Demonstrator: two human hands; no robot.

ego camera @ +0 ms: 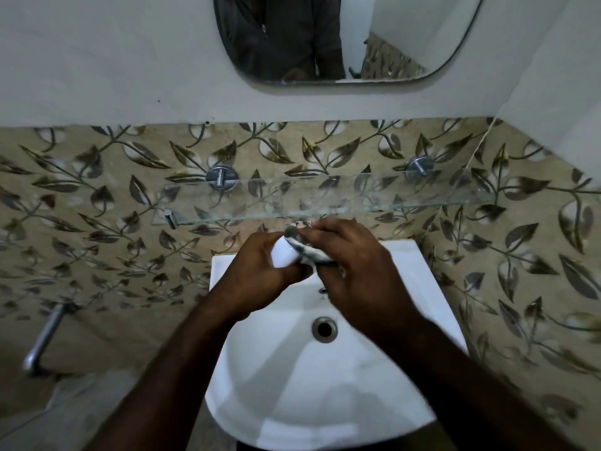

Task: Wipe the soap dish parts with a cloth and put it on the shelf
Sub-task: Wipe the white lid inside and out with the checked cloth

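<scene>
My left hand [260, 268] grips a white soap dish part [283, 255] over the back of the sink. My right hand [351, 265] presses a grey cloth [309, 250] against the part's upper right side, fingers wrapped over the cloth. Much of the white part is hidden by my fingers and the cloth. The glass shelf [325, 198] is mounted on the tiled wall just above and behind both hands, with nothing on it.
The white sink [292, 385] lies below my hands, its drain hole [324, 329] in the middle. Chrome brackets [222, 177] hold the shelf. A metal pipe [45, 336] sticks out at the left. A mirror [325, 37] hangs above.
</scene>
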